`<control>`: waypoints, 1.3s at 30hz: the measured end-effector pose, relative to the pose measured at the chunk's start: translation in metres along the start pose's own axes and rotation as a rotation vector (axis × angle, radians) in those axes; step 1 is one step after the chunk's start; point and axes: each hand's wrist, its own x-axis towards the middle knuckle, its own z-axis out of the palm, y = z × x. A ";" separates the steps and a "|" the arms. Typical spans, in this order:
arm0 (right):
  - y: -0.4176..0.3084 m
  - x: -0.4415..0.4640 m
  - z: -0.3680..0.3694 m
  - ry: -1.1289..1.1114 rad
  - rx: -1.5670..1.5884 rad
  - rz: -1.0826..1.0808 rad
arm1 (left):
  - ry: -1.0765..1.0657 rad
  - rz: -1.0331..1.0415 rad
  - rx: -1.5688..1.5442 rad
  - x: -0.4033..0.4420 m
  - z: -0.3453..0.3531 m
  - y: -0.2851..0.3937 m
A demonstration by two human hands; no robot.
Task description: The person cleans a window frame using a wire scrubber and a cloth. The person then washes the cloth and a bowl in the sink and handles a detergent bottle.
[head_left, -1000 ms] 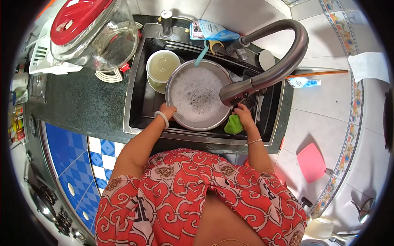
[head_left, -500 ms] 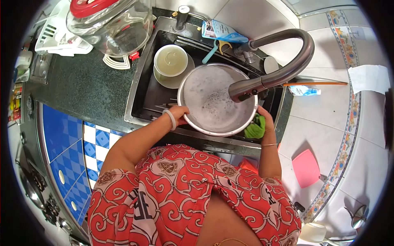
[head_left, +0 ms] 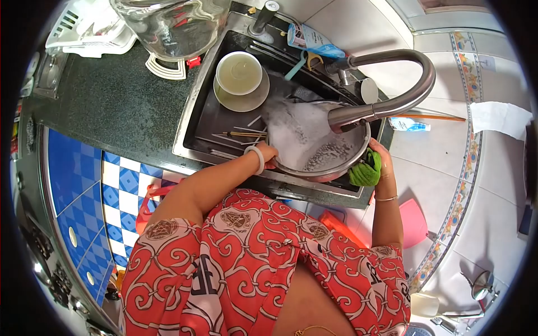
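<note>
Red scroll-patterned top point(head_left: 246, 255) — pale wristband point(head_left: 260, 159) — thin bracelet point(head_left: 386, 199)

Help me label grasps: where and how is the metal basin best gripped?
Probably grip the basin by opposite sides of its round rim, from the near side: it looks tipped toward the far left, spilling foam, and the faucet overhangs its right.

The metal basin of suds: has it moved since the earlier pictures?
Yes. Judged against the fixed sink, the metal basin has shifted right, toward the sink's right-hand side, leaving more of its left side showing.
</note>
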 end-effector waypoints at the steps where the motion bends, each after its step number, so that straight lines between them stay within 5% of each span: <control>1: -0.002 -0.003 0.007 0.015 0.002 -0.010 | -0.020 -0.015 0.011 0.005 -0.001 -0.002; 3: -0.006 -0.004 0.017 0.045 0.007 -0.030 | -0.059 -0.045 0.033 0.006 -0.001 -0.003; 4: -0.007 0.001 0.003 -0.169 0.032 0.014 | -0.073 -0.059 0.058 0.003 -0.001 -0.001; 8: -0.021 -0.001 0.017 -0.050 0.008 0.042 | -0.116 -0.108 0.156 -0.005 -0.002 0.006; 15: -0.052 -0.003 0.026 -0.247 -0.084 -0.005 | -0.332 -0.186 0.143 -0.005 0.012 0.006; 23: -0.083 -0.038 0.044 -0.108 -0.125 0.042 | -0.468 -0.289 -0.004 -0.025 0.062 -0.010; 33: 0.013 -0.129 -0.051 0.167 0.178 -0.355 | -0.213 0.165 -0.005 -0.023 0.096 0.030; 36: 0.051 -0.144 -0.088 0.375 0.163 -0.187 | -0.156 0.264 0.204 -0.004 0.113 0.036; 39: 0.101 -0.146 -0.137 0.355 0.227 -0.099 | -0.134 0.343 0.378 -0.004 0.131 0.048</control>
